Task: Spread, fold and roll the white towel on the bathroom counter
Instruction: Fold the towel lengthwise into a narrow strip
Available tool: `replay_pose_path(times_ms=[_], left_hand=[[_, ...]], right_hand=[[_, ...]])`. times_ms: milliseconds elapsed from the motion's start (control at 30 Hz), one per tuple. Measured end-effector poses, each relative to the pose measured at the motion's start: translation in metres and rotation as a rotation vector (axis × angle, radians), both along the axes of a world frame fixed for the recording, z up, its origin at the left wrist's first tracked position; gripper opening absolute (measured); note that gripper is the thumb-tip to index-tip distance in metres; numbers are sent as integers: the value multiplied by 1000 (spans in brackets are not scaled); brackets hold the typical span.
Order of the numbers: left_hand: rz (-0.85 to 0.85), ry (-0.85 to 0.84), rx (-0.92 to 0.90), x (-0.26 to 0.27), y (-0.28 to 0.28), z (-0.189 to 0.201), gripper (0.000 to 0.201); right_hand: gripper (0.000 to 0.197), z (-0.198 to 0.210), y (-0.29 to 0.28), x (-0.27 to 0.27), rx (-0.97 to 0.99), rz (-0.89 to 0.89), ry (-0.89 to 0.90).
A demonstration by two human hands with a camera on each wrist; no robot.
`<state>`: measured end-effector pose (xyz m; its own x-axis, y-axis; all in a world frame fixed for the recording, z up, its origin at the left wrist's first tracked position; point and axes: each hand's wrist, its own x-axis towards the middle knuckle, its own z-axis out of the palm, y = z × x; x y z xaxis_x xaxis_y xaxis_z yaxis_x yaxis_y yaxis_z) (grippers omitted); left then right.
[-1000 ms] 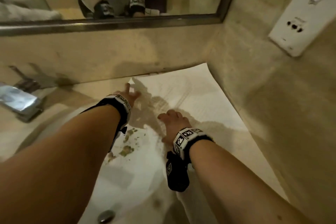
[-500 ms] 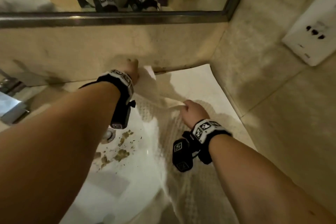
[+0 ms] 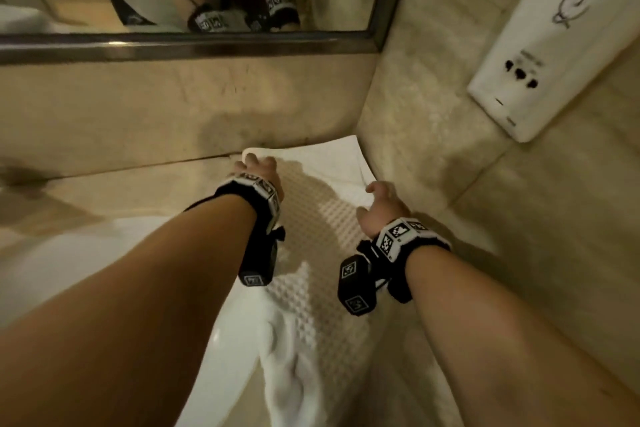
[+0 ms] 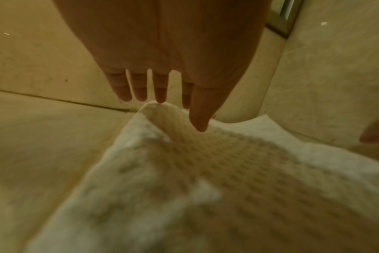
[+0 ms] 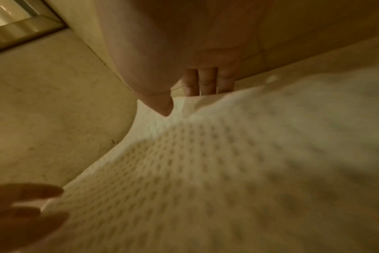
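My white towel (image 3: pixel 322 246) shows a waffle-grid weave; the counter (image 3: pixel 145 191) is mottled beige, my wristbands (image 3: pixel 401 236) black-and-white checked.

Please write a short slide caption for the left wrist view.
Left hand, fingers straight, touches the raised corner of the white towel on the counter.

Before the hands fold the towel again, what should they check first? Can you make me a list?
1. Left hand has let go of the far corner: ok, fingers straight, tips just touching it.
2. Right hand free: ok, no grip.
3. White towel flat: not ok, far corners curl up, near end bunched.
4. Towel fully on the counter: not ok, near end hangs over the sink.
5. Far edge square to the wall: cannot tell.
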<state>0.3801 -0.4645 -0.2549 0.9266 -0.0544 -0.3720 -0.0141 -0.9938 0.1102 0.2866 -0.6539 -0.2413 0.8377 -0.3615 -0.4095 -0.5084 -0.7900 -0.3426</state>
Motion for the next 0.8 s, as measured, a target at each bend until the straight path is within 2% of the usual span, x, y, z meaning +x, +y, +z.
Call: replay_pose_path(times_ms=[100,300,433,567,667,800], left_hand=[[112,34,-12,9,12,-7,52],[260,44,-132,36,19,-6,60],[245,68,-139,47,21,-12,64],[211,84,-117,55,21,-15,58],[213,35,-118,59,21,-18,51],[283,-34,-220,61,30,-17,40]], right_hand=[[32,5,4,32,3,93,-29],[31,-5,3,90,-33,162,-161],[39,-13,-3,109,-96,194,-123],[44,-16,-6,117,-227,200,-90],[49,-16,-7,123,-266,241,-133],[48,-15,-4,133,-303,282,-171]])
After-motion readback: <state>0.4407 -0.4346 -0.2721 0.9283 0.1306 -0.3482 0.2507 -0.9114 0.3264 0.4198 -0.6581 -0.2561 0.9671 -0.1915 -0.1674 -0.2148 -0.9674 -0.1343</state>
